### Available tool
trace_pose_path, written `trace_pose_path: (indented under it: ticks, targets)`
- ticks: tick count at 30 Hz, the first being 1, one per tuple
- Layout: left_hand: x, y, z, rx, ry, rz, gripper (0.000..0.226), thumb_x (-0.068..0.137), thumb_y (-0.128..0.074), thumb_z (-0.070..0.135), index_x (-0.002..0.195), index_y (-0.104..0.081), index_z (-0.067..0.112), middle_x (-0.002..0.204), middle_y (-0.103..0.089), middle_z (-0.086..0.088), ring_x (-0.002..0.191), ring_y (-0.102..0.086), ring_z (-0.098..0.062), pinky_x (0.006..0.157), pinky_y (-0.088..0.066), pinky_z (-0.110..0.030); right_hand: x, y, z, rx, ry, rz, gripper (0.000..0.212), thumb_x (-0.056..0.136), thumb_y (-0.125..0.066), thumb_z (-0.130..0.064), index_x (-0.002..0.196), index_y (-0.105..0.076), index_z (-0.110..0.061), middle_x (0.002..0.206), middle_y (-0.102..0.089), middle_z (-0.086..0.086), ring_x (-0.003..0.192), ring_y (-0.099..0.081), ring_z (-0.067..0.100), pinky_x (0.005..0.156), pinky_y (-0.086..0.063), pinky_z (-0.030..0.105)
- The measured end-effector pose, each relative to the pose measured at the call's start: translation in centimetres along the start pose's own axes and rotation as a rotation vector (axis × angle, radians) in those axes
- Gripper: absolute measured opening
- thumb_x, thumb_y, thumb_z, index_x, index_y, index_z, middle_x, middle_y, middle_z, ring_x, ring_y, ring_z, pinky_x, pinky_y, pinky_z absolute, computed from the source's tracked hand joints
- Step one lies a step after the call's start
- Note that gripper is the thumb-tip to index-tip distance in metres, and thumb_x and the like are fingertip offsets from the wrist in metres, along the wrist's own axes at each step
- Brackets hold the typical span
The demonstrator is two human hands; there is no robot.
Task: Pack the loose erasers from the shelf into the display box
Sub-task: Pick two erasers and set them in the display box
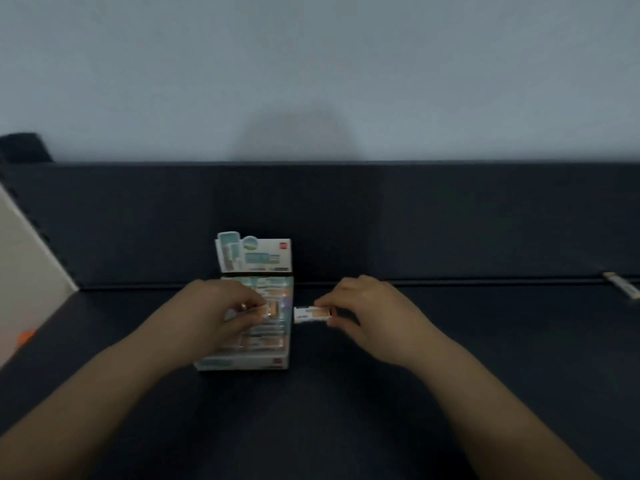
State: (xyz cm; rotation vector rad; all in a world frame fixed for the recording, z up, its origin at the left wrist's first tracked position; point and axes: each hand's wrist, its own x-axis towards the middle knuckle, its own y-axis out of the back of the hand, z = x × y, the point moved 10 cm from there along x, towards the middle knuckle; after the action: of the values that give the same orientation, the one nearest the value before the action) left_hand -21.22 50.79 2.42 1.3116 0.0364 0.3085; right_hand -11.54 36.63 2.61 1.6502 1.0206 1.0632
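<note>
The display box point(242, 362) stands on the dark shelf, its printed header card point(254, 253) upright at the back and several wrapped erasers lying inside. My left hand point(211, 313) hovers over the box and pinches an orange eraser point(269, 310) between thumb and fingers. Just right of the box, my right hand point(367, 315) pinches another eraser point(311, 314) with a white and orange sleeve, held level near the box's right wall.
The dark shelf surface point(450, 237) runs wide, with a step edge behind the box. A small pale item point(621, 285) lies at the far right. A white panel point(24, 265) and something orange point(26, 337) sit at the left. A pale wall rises behind.
</note>
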Motion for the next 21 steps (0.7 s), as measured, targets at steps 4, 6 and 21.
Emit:
trace_pose_path:
  ticks: [4,6,21]
  targets:
    - [-1.6,0.1,-2.3,0.059,-0.039,-0.025,0.027,0.086,-0.056,0.052,0.107,-0.067,0.038,0.099,-0.065,0.021,0.086,-0.057,0.005,0.077,-0.048,-0.022,2.3,-2.1,-3.8,-0.046,0.009,-0.033,0.033,0.096,-0.052,-0.036,0.128,-0.056,-0.035,0.118,-0.058,-0.012,0.101,-0.050,0.013,0.089,-0.045,0.036]
    - [-1.9,0.0,-3.1,0.088,-0.057,-0.038,0.027,0.088,-0.056,0.051,0.109,-0.065,0.037,0.102,-0.062,0.020,0.084,-0.052,0.005,0.079,-0.047,-0.023,3.3,-2.6,-4.8,-0.059,-0.011,-0.032,0.033,0.096,-0.052,-0.034,0.128,-0.056,-0.034,0.121,-0.057,-0.011,0.102,-0.051,0.015,0.089,-0.046,0.037]
    - [-2.3,-1.3,-4.9,0.107,-0.084,0.014,0.030,0.081,-0.060,0.056,0.106,-0.061,0.040,0.104,-0.062,0.021,0.096,-0.050,-0.003,0.081,-0.032,-0.028,4.6,-5.5,-6.2,-0.103,-0.145,-0.152,0.026,0.091,-0.058,-0.034,0.117,-0.058,-0.035,0.123,-0.047,-0.011,0.111,-0.038,0.015,0.092,-0.036,0.036]
